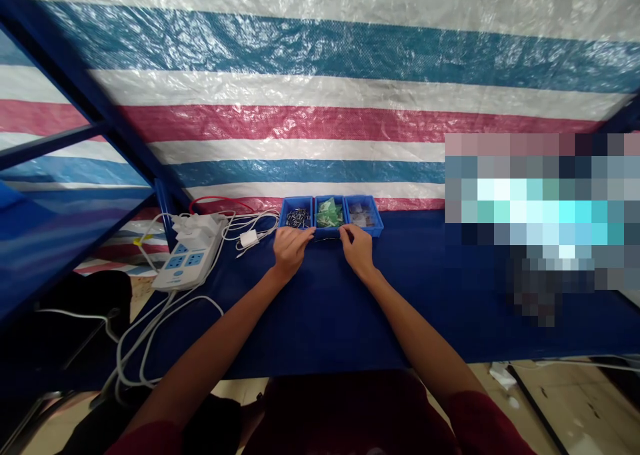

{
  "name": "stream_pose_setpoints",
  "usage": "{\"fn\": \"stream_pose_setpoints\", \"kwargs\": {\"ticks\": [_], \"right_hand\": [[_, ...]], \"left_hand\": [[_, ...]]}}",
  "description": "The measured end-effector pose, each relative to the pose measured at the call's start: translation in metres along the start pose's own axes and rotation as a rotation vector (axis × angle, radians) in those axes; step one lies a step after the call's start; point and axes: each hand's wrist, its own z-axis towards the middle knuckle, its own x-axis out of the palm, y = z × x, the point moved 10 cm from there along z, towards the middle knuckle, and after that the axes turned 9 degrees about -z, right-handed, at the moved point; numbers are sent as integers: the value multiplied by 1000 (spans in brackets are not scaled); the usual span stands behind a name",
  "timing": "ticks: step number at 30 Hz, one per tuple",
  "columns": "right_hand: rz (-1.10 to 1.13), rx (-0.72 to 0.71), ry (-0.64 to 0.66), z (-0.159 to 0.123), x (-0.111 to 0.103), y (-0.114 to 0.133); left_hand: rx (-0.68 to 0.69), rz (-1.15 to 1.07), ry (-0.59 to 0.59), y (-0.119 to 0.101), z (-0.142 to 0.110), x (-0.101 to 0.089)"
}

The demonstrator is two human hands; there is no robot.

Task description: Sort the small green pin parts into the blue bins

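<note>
**Two-handed fingertip work rn, pretty fiddly**

Starting w/ left hand [289, 248]: fingers bunched tog., tips angled in by the inner front corner of left bin [282, 216]. Then right hand [358, 245], facing in, thumb and index curled close, tips near the front of middle bin [329, 233]. Well short of touching each other, w/ a small gap b/w. Can't tell if clamped on anything or just resting at the bin front, too tiny to see.

Step in hand, imo: some small two-handed handling right at the bins, not reaching in. For the next move: prob. light, even fingertips, w/ both hands in sync and no knocking the bins.

Just past the fingers: dark and silvery bits [299, 218] in left bin, green packets [330, 214] in the middle, greyish see-thru pieces [361, 215] in right bin [376, 230]. All 3 bins in a row on a dark blue table [320, 308].

Further out: white charger [249, 239] plus cables off to the left, then a loaded power strip [181, 268]. Striped tarp [320, 122] behind. Pixelated patch on the right, no clue re: contents.
</note>
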Motion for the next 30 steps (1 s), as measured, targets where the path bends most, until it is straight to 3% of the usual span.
{"fn": "stream_pose_setpoints", "kwargs": {"ticks": [2, 4, 9, 17, 21, 25, 30], "right_hand": [[-69, 26, 12, 0, 0, -4], [-173, 48, 74, 0, 5, -8], [-400, 61, 284, -3, 25, -16], [-556, 58, 440, -5, 38, -23], [-612, 39, 520, -7, 42, -22], [-617, -3, 519, -10, 42, -14], [-460, -149, 434, -11, 40, 13]], "left_hand": [[6, 83, -175, 6, 2, -24], [-10, 145, -222, 15, 7, -34], [-57, 215, -49, 25, 15, -14], [65, 123, 249, 0, 0, 26], [84, 104, 300, -3, -3, 34], [61, 31, 317, -3, -3, 36], [35, -120, 344, -3, -6, 40]]}}
